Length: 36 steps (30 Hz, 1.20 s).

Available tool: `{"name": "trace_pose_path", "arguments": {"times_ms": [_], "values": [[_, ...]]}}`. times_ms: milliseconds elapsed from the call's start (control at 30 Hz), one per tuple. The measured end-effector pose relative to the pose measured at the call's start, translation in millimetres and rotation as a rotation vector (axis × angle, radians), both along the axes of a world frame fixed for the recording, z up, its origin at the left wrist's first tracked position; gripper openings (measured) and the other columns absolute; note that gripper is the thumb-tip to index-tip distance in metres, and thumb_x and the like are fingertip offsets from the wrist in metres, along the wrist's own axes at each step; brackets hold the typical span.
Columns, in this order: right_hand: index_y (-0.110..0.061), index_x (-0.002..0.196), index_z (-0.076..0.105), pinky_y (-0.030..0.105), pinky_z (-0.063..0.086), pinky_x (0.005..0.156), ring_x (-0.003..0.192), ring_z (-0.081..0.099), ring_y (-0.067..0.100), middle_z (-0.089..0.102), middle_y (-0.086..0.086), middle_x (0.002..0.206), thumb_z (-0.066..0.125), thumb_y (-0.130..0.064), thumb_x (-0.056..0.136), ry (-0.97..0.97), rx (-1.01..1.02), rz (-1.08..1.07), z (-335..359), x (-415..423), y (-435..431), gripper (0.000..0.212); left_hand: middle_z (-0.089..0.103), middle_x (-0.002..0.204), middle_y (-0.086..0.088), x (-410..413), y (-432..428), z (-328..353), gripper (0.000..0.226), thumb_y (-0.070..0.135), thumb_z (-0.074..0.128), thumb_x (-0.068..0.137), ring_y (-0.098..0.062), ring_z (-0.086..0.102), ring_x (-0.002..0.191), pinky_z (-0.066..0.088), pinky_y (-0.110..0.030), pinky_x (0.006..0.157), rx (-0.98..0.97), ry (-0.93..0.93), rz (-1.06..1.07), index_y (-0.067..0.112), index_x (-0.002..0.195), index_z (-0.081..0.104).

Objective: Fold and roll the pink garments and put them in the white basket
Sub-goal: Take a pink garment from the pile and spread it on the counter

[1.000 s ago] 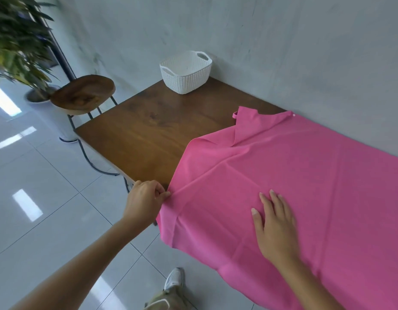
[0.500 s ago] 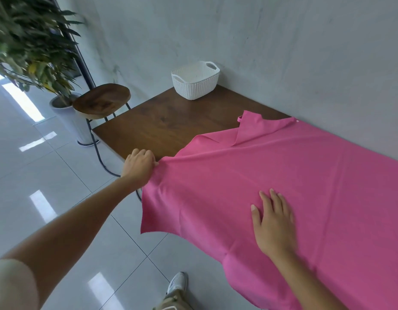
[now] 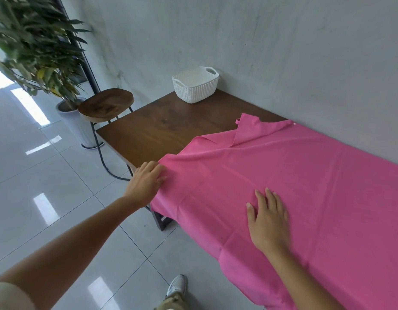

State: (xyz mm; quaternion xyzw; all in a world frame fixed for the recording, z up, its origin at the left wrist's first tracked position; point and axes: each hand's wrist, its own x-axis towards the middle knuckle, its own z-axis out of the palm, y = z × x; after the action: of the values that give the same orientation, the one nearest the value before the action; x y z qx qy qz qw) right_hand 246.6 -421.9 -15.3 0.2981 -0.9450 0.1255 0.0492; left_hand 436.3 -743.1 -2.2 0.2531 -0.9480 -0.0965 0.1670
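Straight-fingered left hand (image 3: 146, 182) presses pink garment's (image 3: 294, 175) nine-o'clock edge; right hand (image 3: 268, 220) lies flat on it; wooden table (image 3: 162, 128) extends toward eleven.

head view, looking down and forward, close over table (image 3: 162, 130)

Pink garment (image 3: 294, 175) under my right hand (image 3: 268, 222): cloth, matt, fine weave, a few soft creases, no sheen. Bench (image 3: 160, 130): dark wood top w/ visible grain, satin finish, faint reflection near the basket. White basket (image 3: 194, 90): plastic, moulded knit-look texture, semi-matt. Stool (image 3: 105, 104): wood seat, grain showing, low gloss, thin dark metal frame. Floor (image 3: 59, 209): light tiles, v. glossy, mirror-like glare patches. Wall (image 3: 283, 52): grey, matt, mottled, plaster or concrete look. Plant pot (image 3: 78, 128): white, ribbed, smooth; material can't tell. Leaves (image 3: 37, 48): slightly waxy.
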Motion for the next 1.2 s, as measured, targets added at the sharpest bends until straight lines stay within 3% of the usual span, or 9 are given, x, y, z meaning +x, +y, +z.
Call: {"name": "trace_pose_path", "arguments": {"times_ms": [100, 267, 400, 467, 600, 833, 967, 1100, 1200], "values": [[-0.015, 0.144, 0.053, 0.047, 0.028, 0.118, 0.145, 0.034, 0.033, 0.044, 0.013, 0.155, 0.038, -0.045, 0.100, -0.001, -0.013, 0.009, -2, -1, 0, 0.055, 0.061, 0.118, 0.000, 15, 7, -6, 0.018, 0.024, 0.059, 0.101, -0.026, 0.052, 0.110, 0.046, -0.043, 0.097, 0.002, 0.041, 0.036, 0.018, 0.117, 0.065], [-0.015, 0.142, 0.054, 0.046, 0.027, 0.118, 0.144, 0.035, 0.033, 0.045, 0.013, 0.154, 0.032, -0.050, 0.096, -0.017, -0.045, 0.011, -3, -2, 0, 0.062, 0.060, 0.115, 0.001, 9, 10, 1, 0.016, 0.028, 0.062, 0.099, -0.024, 0.052, 0.108, 0.046, -0.042, 0.095, -0.008, 0.072, 0.062, 0.020, 0.113, 0.065], [-0.017, 0.140, 0.056, 0.046, 0.028, 0.116, 0.142, 0.037, 0.031, 0.046, 0.010, 0.152, 0.054, -0.042, 0.098, -0.059, -0.074, 0.000, 0, -9, -2, 0.050, 0.060, 0.116, -0.001, -32, 12, 10, 0.015, 0.024, 0.066, 0.096, -0.025, 0.052, 0.104, 0.044, -0.042, 0.091, -0.017, 0.114, -0.025, 0.018, 0.110, 0.066], [-0.016, 0.134, 0.060, 0.047, 0.034, 0.111, 0.135, 0.043, 0.029, 0.054, 0.008, 0.144, 0.054, -0.043, 0.096, -0.040, -0.109, -0.011, 1, -16, -3, 0.047, 0.059, 0.115, 0.000, -63, 11, 15, 0.016, 0.025, 0.064, 0.096, -0.024, 0.051, 0.102, 0.043, -0.041, 0.089, 0.002, 0.119, -0.091, 0.019, 0.111, 0.065], [-0.018, 0.127, 0.063, 0.043, 0.037, 0.107, 0.126, 0.049, 0.026, 0.060, 0.003, 0.134, 0.035, -0.051, 0.090, -0.035, -0.172, -0.051, 7, -33, -11, 0.057, 0.059, 0.116, 0.003, -132, 7, 26, 0.027, 0.040, 0.052, 0.097, -0.024, 0.051, 0.101, 0.039, -0.037, 0.088, 0.101, 0.108, -0.200, 0.022, 0.114, 0.064], [-0.018, 0.133, 0.060, 0.044, 0.039, 0.108, 0.130, 0.046, 0.023, 0.056, 0.000, 0.139, 0.060, -0.034, 0.097, -0.063, -0.158, -0.123, 20, -75, -31, 0.040, 0.063, 0.114, -0.006, -262, -20, 38, 0.027, 0.037, 0.057, 0.098, -0.033, 0.055, 0.106, 0.046, -0.045, 0.093, 0.249, -0.028, -0.253, 0.019, 0.117, 0.063], [-0.019, 0.135, 0.058, 0.041, 0.037, 0.111, 0.132, 0.044, 0.019, 0.054, -0.004, 0.140, 0.053, -0.036, 0.099, -0.070, -0.172, -0.173, 24, -91, -41, 0.040, 0.067, 0.114, -0.008, -323, -33, 40, 0.039, 0.040, 0.059, 0.096, -0.033, 0.059, 0.109, 0.049, -0.047, 0.093, 0.406, -0.085, -0.208, 0.011, 0.122, 0.060], [-0.020, 0.133, 0.059, 0.039, 0.037, 0.111, 0.128, 0.044, 0.017, 0.056, -0.006, 0.136, 0.035, -0.048, 0.098, -0.051, -0.203, -0.223, 27, -100, -50, 0.051, 0.066, 0.109, -0.010, -370, -38, 38, 0.039, 0.039, 0.061, 0.097, -0.031, 0.061, 0.105, 0.049, -0.038, 0.082, 0.542, -0.124, -0.186, 0.005, 0.115, 0.057], [-0.021, 0.133, 0.059, 0.038, 0.036, 0.111, 0.128, 0.044, 0.017, 0.057, -0.007, 0.135, 0.045, -0.041, 0.101, -0.049, -0.213, -0.265, 30, -104, -55, 0.040, 0.067, 0.106, -0.007, -393, -35, 37, 0.039, 0.031, 0.071, 0.093, -0.025, 0.062, 0.101, 0.048, -0.034, 0.078, 0.680, -0.071, -0.157, 0.007, 0.120, 0.055]]}}
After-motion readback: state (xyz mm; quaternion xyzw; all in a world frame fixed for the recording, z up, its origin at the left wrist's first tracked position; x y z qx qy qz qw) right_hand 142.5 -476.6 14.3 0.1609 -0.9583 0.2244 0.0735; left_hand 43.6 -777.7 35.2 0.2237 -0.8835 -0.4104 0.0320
